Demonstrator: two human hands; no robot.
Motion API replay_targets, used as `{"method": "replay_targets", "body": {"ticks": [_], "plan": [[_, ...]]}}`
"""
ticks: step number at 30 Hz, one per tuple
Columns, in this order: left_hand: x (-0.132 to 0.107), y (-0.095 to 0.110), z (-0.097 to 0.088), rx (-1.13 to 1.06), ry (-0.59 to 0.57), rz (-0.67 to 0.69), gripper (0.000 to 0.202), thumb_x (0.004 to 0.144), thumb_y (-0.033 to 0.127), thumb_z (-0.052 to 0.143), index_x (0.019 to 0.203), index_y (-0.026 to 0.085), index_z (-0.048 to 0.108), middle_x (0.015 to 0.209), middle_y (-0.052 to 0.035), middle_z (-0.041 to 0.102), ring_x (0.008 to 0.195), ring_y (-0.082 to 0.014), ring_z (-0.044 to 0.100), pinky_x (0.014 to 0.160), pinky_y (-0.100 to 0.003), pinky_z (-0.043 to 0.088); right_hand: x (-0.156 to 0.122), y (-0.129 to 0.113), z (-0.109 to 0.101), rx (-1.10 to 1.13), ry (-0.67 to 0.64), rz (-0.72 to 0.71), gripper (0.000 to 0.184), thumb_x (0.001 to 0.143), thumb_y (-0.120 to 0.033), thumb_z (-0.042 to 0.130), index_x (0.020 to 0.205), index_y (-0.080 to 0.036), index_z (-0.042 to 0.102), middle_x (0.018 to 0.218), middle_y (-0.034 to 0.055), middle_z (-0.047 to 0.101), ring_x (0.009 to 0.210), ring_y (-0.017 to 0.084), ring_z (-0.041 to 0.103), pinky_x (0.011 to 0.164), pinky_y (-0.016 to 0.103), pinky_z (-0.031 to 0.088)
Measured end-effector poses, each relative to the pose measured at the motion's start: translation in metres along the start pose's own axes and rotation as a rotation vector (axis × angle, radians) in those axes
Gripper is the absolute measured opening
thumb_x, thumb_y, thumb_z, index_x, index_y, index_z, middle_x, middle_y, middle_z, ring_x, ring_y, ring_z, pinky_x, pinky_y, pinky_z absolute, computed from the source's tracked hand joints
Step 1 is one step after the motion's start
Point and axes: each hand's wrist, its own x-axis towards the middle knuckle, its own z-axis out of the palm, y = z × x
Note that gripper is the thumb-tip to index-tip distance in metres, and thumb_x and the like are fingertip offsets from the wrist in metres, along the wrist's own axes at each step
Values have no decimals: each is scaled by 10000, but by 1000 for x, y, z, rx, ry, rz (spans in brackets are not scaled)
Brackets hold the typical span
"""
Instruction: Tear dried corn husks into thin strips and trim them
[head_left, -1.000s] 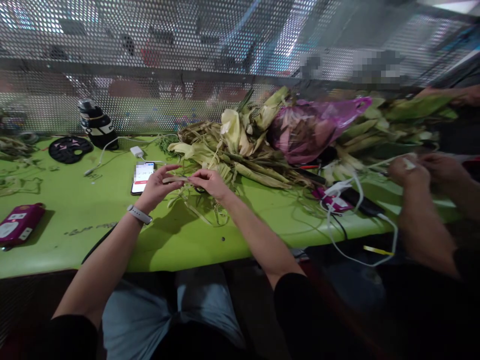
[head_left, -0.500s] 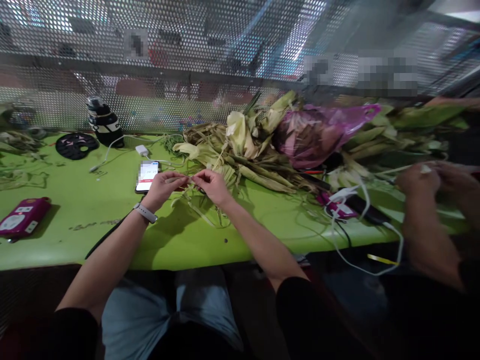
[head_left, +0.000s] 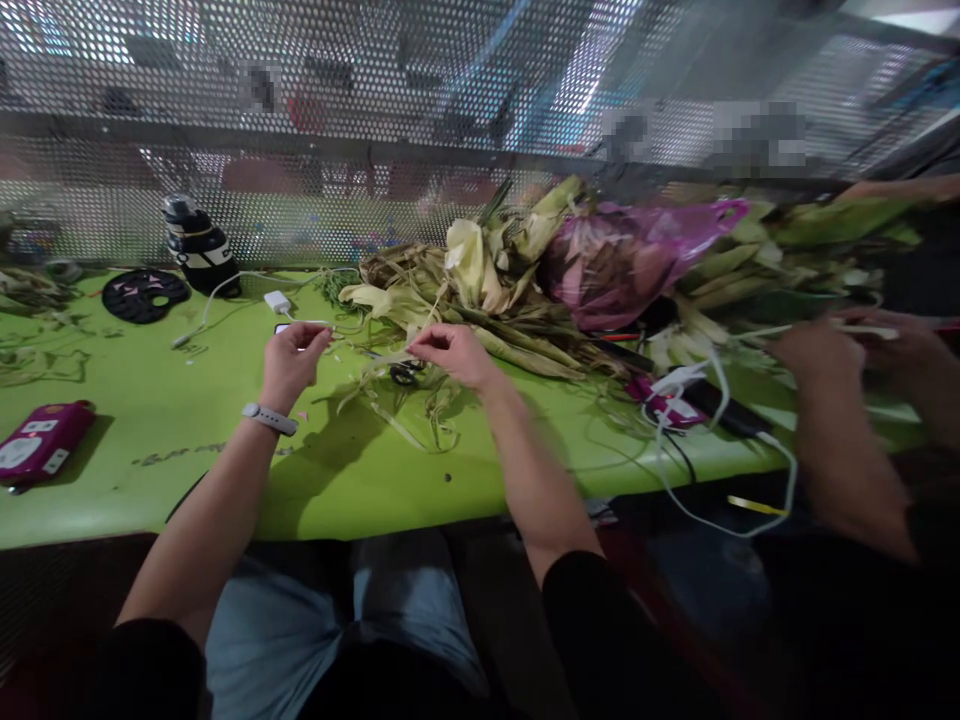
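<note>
My left hand (head_left: 292,358), with a pale watch band on the wrist, is closed in a pinch on a thin husk strip (head_left: 367,352) above the green table (head_left: 150,420). My right hand (head_left: 454,352) pinches the other end of the strip, just in front of the pile of corn husks (head_left: 480,290). The two hands are held apart, with the strip stretched between them. Loose husk strips (head_left: 405,410) lie on the table under my hands. A phone (head_left: 283,328) is mostly hidden behind my left hand.
A pink plastic bag (head_left: 622,260) lies on the husk pile. Another person's hands (head_left: 847,350) work at the right near white cables (head_left: 697,385). A dark bottle (head_left: 196,245), a black disc (head_left: 142,295) and a magenta device (head_left: 37,450) lie at the left. A perforated metal screen (head_left: 375,120) backs the table.
My hands were close together on the strip; they have pulled apart, the left going left over the phone, the right going right and away from me. The other person's hands shifted slightly.
</note>
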Motion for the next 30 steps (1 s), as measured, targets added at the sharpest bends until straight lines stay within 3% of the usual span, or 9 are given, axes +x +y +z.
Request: {"method": "replay_targets", "body": {"ticks": [1,2,5,7,9,18,23,27,30], "plan": [[-2,4,0,20,-43,13,273,736,376,737,895,155,739,847,-76,743,772,-168,681,712,-271,530,-1,-1,-4,5,-89,27,335,716,-473,735,776,-147,692,644,-3,613,602,113,509,598,260,386],[-5,9,0,24,-159,14,287,737,383,739,927,167,747,873,-79,746,786,-174,680,719,-281,534,-2,-2,-6,15,-177,49,335,708,-465,745,785,-143,699,660,3,626,608,112,519,600,260,390],[-17,22,7,28,-652,-48,331,674,365,797,956,194,764,903,-89,753,809,-199,688,730,-318,548,-4,-6,-4,27,-364,75,330,711,-453,749,815,-143,710,726,26,665,641,117,556,619,263,413],[-23,25,13,49,-808,-76,283,655,350,807,886,188,778,802,-76,751,712,-188,679,669,-306,540,-5,-8,1,16,-424,68,323,717,-446,747,836,-148,711,757,30,674,658,120,570,622,261,420],[-27,24,17,40,-881,-92,203,671,333,790,804,180,778,724,-63,738,627,-162,655,617,-281,523,-5,-8,6,17,-446,52,316,728,-432,742,868,-151,703,763,25,666,659,116,565,610,251,413],[-29,20,19,-41,-966,-222,170,701,316,764,767,163,728,663,-36,697,540,-113,623,515,-209,503,-8,-14,15,67,-417,29,362,750,-418,729,988,-155,656,676,-27,562,588,91,470,547,228,358],[-28,16,19,-137,-989,-315,206,673,327,793,725,161,684,706,-47,718,579,-123,659,550,-222,544,-8,-16,18,60,-286,-7,353,790,-452,685,992,-164,656,675,-25,541,588,97,452,539,237,348],[-28,13,19,-180,-940,-364,274,646,353,819,715,153,645,697,-43,712,561,-122,655,476,-190,500,-6,-15,22,-26,-152,-68,309,849,-445,619,1004,-180,654,768,14,589,650,125,499,600,267,425],[-26,10,20,-280,-719,-338,298,634,355,835,762,155,655,716,-31,707,581,-107,645,502,-185,494,-5,-16,21,-157,64,-257,235,889,-351,573,1062,-210,645,1001,71,620,911,196,577,840,372,486]]}}
